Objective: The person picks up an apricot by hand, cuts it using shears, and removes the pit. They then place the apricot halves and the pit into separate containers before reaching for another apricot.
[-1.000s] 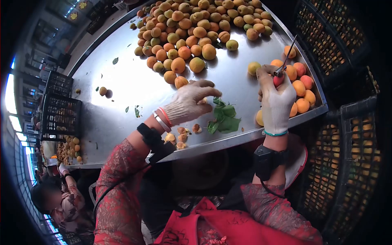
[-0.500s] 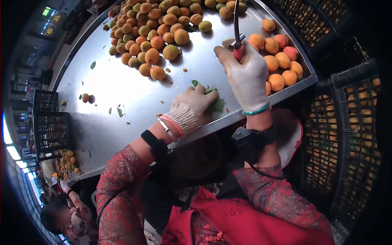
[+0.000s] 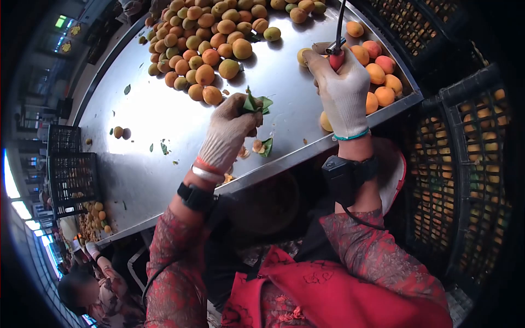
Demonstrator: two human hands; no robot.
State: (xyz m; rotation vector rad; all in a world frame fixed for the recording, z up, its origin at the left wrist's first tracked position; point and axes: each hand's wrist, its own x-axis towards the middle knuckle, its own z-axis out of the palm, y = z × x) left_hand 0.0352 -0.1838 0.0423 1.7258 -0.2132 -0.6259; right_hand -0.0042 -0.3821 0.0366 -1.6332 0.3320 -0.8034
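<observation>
My gloved left hand (image 3: 227,128) is closed on some green leaves (image 3: 257,104) above the middle of the metal table (image 3: 191,128). Under its wrist lie orange scraps and another leaf (image 3: 267,146). My gloved right hand (image 3: 343,90), at the right side of the table, is wrapped round the red handle (image 3: 337,59) of a tool with a dark, curved upper part. Beside and partly under this hand is a group of orange apricots (image 3: 376,73). A larger pile of yellow, green and orange apricots (image 3: 205,44) lies at the far side.
Black crates full of fruit (image 3: 435,180) stand at the right, beyond the table's raised edge. Empty-looking black crates (image 3: 73,177) are at the left, near more apricots (image 3: 94,218). A co-worker (image 3: 104,290) sits at the lower left.
My left hand has lifted off the tabletop and moved left and away from me with the leaves, uncovering orange scraps. My right hand has moved slightly right with the tool.
</observation>
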